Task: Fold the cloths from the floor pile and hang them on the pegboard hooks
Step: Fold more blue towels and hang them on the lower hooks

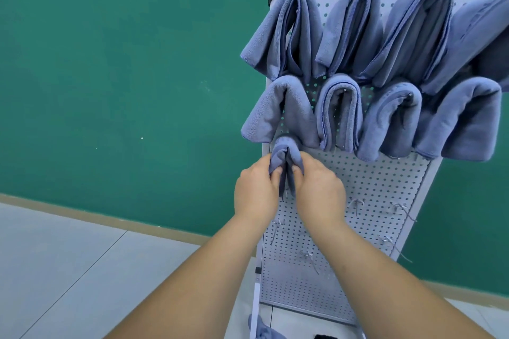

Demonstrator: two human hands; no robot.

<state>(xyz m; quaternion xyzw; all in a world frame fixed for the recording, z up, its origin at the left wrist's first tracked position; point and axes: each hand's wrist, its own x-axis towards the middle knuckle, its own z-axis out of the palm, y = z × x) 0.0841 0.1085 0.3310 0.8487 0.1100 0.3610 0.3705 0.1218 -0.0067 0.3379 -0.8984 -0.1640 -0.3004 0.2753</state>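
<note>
A folded blue-grey cloth [285,158] is draped over a hook at the left end of the pegboard's [385,190] third row. My left hand [257,192] pinches its left flap and my right hand [319,190] pinches its right flap, both just below the hook. Above it, several folded blue-grey cloths [341,113] hang in two full rows across the white pegboard. More blue-grey cloth [265,331] lies on the floor at the pegboard's foot, mostly cut off by the frame.
Bare metal hooks [356,205] stick out of the lower half of the pegboard. A green wall [124,63] stands behind it, with a light tiled floor [68,270] on the left. The pegboard's white leg [256,305] runs down between my forearms.
</note>
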